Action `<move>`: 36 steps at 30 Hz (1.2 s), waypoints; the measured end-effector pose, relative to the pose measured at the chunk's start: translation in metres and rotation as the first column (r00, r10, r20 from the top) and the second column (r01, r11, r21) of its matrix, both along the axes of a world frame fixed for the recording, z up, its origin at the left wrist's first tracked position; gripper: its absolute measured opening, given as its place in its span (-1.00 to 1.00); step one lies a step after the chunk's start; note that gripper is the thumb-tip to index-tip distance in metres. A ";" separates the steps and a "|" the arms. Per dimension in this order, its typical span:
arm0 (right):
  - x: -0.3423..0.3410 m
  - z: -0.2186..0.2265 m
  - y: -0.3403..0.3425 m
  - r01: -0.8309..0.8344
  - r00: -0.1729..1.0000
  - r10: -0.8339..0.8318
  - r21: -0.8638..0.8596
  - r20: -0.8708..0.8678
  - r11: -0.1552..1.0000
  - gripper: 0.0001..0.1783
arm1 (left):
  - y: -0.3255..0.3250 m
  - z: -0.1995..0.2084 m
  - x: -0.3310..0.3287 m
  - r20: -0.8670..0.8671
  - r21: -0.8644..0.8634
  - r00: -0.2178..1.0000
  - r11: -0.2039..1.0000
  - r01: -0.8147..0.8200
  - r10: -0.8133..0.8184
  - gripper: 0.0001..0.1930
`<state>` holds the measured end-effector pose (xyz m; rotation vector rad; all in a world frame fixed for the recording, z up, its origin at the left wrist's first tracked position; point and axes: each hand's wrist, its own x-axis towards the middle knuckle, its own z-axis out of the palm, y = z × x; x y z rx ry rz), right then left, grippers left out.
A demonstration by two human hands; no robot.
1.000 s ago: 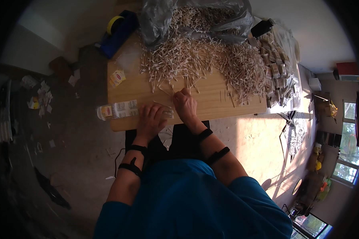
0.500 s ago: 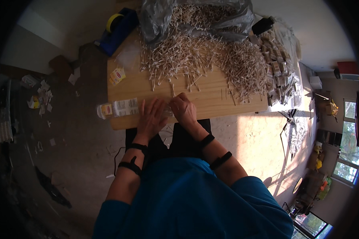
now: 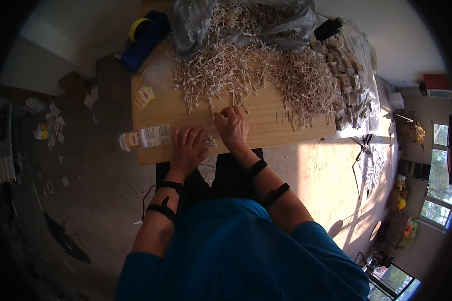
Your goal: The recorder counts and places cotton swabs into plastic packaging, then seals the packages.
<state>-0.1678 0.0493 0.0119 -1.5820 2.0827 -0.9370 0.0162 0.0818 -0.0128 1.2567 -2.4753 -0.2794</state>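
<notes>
My left hand (image 3: 187,148) rests fingers spread over a small row of cotton swabs (image 3: 209,141) near the table's front edge. Swab ends stick out past its right side, while the palm hides the rest. Left of it lies a clear printed packet (image 3: 145,137) with a yellow label, swabs showing inside. My right hand (image 3: 233,128) is raised above the wood, thumb and forefinger curved with a gap between them. I see nothing held there. By its fingertips lies a single swab (image 3: 212,109). Beyond spreads a large heap of loose cotton swabs (image 3: 221,70).
A grey plastic bag (image 3: 191,30) spills swabs at the back. Finished-looking packs (image 3: 354,93) are stacked along the right edge. At the back left stand a blue tape dispenser (image 3: 148,42) and a yellow card (image 3: 143,97). Paper scraps (image 3: 55,123) litter the floor.
My right hand has come away from the row beside my left hand and moved slightly up toward the heap, its fingers loosening. The left hand stays in place; more swab ends now show.
</notes>
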 end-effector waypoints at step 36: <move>-0.031 -0.013 0.007 0.100 0.992 -0.095 0.066 -0.087 0.993 -0.85 | -0.002 0.009 -0.003 0.047 0.069 0.999 0.998 -0.003 -0.001 -0.24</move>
